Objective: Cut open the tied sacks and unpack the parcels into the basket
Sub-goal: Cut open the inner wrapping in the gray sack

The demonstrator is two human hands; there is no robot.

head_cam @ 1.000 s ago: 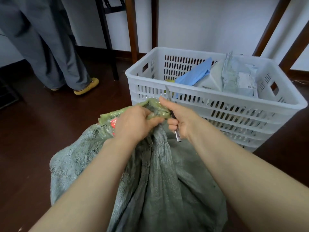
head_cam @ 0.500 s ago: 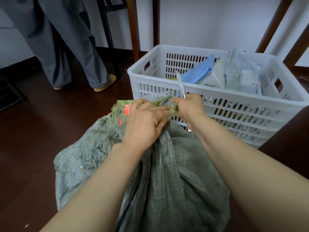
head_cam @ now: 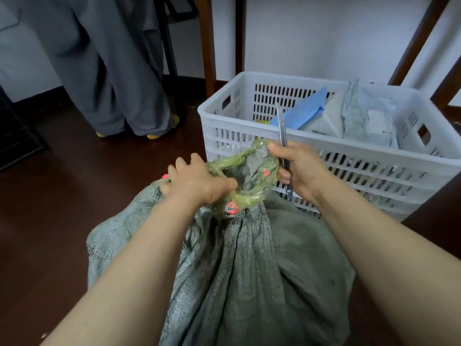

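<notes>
A grey-green woven sack (head_cam: pixel 239 265) stands on the floor in front of me. Its bunched neck is wound with yellow-green tape (head_cam: pixel 249 176) carrying red print. My left hand (head_cam: pixel 197 182) grips the sack's neck from the left. My right hand (head_cam: pixel 299 168) grips a slim metal utility knife (head_cam: pixel 282 128), blade pointing up, and its thumb pinches the tape at the top right. Behind the sack stands the white plastic basket (head_cam: pixel 249 143). It holds a blue parcel (head_cam: pixel 304 108) and pale grey parcels (head_cam: pixel 369 116).
A person in wide grey trousers (head_cam: pixel 107 71) and yellow shoes stands at the back left on the dark wooden floor (head_cam: pixel 62 196). Brown wooden posts (head_cam: pixel 207 41) rise behind the basket against a white wall, and slanted wooden legs (head_cam: pixel 419 38) stand at the right.
The tape loop has been pulled open and away from the sack's neck. My hands have moved apart, left hand leftward. The standing person has stepped to the right.
</notes>
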